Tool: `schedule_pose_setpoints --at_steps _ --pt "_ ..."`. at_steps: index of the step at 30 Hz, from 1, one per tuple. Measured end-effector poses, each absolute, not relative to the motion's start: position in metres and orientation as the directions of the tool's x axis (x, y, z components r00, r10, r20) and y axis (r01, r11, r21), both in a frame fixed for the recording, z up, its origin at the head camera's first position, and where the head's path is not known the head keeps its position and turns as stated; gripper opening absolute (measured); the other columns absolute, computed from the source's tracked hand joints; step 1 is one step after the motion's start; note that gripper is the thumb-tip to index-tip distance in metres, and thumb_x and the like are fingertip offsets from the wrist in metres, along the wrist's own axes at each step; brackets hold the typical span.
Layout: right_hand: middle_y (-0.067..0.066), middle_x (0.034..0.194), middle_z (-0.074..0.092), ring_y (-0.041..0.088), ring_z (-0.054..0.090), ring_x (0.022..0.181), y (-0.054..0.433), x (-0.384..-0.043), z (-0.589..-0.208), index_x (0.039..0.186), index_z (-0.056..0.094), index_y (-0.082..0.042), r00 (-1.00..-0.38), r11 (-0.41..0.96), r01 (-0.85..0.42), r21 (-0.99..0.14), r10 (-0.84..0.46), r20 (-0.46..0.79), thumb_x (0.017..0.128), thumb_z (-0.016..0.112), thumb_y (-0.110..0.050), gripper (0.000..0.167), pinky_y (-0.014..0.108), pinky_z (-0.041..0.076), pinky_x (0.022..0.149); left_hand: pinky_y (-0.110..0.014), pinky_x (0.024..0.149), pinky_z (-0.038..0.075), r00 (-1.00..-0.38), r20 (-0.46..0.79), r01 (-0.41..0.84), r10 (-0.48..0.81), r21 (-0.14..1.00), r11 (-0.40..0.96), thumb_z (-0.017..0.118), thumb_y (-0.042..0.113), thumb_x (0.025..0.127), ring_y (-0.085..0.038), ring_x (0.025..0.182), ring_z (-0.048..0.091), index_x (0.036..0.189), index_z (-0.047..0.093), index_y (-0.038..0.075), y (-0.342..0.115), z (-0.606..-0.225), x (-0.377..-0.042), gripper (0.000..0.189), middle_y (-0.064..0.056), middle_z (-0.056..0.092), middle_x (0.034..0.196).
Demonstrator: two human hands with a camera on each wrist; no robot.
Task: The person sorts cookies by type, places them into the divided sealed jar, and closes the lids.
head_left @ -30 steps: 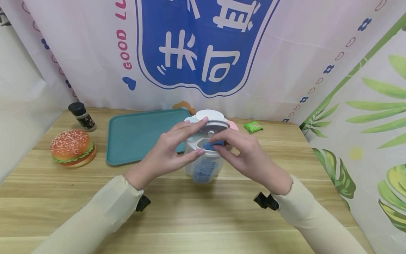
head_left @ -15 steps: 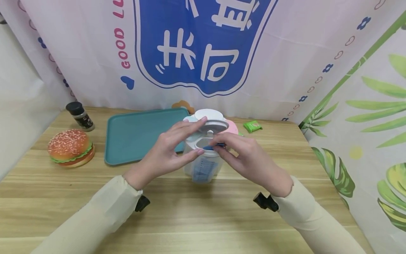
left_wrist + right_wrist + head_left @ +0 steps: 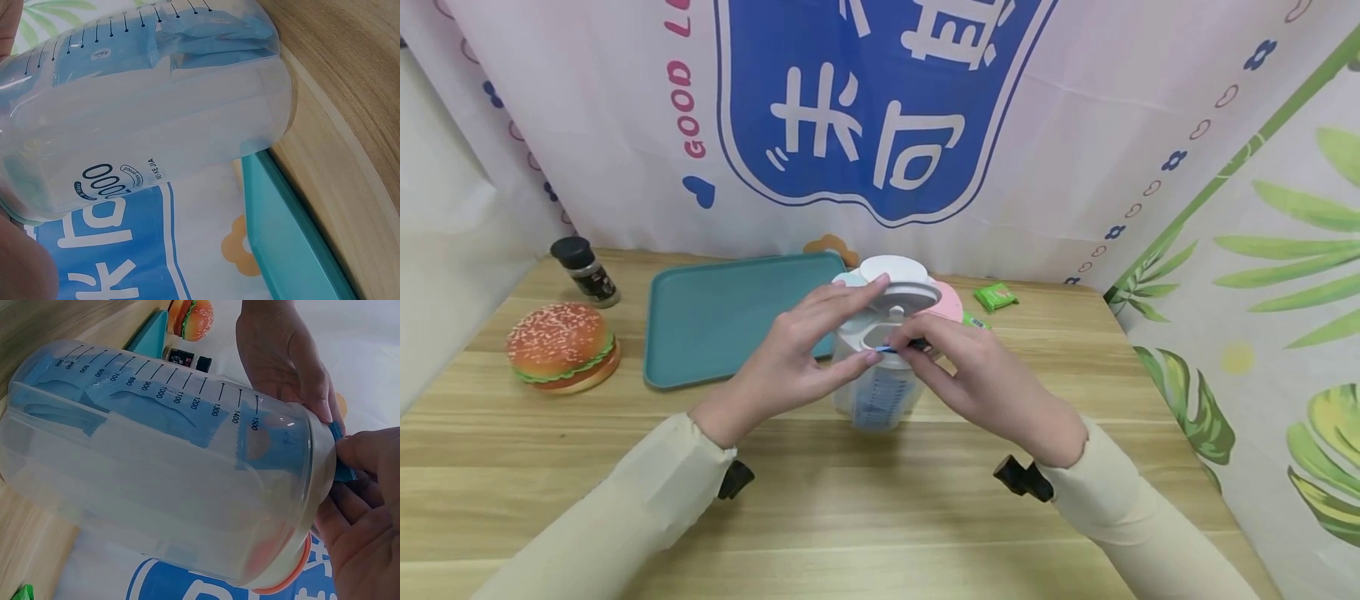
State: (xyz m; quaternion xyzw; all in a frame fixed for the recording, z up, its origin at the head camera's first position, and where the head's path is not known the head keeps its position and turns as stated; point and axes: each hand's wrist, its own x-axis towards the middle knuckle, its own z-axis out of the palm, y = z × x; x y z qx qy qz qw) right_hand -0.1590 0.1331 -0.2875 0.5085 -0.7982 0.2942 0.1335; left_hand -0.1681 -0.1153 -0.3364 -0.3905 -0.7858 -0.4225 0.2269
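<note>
A clear plastic storage canister (image 3: 880, 400) with a printed scale stands upright on the table. One of its flip caps (image 3: 913, 294) is raised above an opening in the white top. Between thumb and fingers, my right hand (image 3: 981, 362) pinches a small blue packet (image 3: 345, 473), partly inside that opening. My left hand (image 3: 797, 346) spans the top with extended fingers, fingertips at the raised cap and thumb at the rim near the packet. Several blue packets (image 3: 147, 415) show through the canister wall in the right wrist view. The other visible compartments look pale and cloudy.
A teal tray (image 3: 677, 333) lies behind and left of the canister. Farther left are a toy hamburger (image 3: 561, 348) and a black-capped seasoning jar (image 3: 586, 272). One green packet (image 3: 996, 297) lies at the back right; another green packet (image 3: 976, 322) peeks out beside the canister.
The blue packet has gone lower into the opening, and less of it shows above the rim. My right fingers have shifted slightly with it; my left hand stays nearly in place.
</note>
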Motion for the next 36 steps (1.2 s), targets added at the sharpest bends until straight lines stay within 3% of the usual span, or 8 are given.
schedule_pose_setpoints --at_steps 12,26,36 --pt "0.0 0.112 0.072 0.012 0.067 0.108 0.1344 -0.1586 -0.2874 0.115 0.066 -0.007 -0.432 0.3 -0.897 -0.325 -0.752 0.498 0.098 0.07 -0.001 0.018 0.028 0.059 0.1 -0.053 0.131 0.032 -0.588 0.692 0.808 0.419 0.48 0.341 0.083 0.014 0.09 -0.022 0.134 0.061 0.159 0.047 0.018 -0.115 -0.3373 -0.1692 0.078 -0.004 0.068 0.143" --pt "0.007 0.118 0.075 0.019 0.071 0.114 0.1319 -0.1553 -0.2844 0.115 0.074 -0.003 -0.442 0.368 -0.897 -0.245 -0.745 0.5 0.098 0.072 -0.005 0.017 0.032 0.06 0.103 -0.052 0.131 0.033 -0.584 0.694 0.81 0.421 0.467 0.354 0.083 0.015 0.09 -0.024 0.133 0.062 0.159 0.047 0.018 -0.114 -0.3346 -0.1684 0.078 -0.005 0.069 0.143" --pt "0.008 0.119 0.075 0.021 0.07 0.116 0.1367 -0.1581 -0.2851 0.113 0.076 -0.003 -0.434 0.298 -0.898 -0.325 -0.728 0.531 0.095 0.073 0.002 0.019 0.03 0.059 0.104 -0.051 0.131 0.032 -0.594 0.685 0.803 0.421 0.474 0.362 0.084 0.016 0.089 -0.024 0.136 0.06 0.158 0.048 0.017 -0.1144 -0.3349 -0.1674 0.078 -0.005 0.067 0.145"
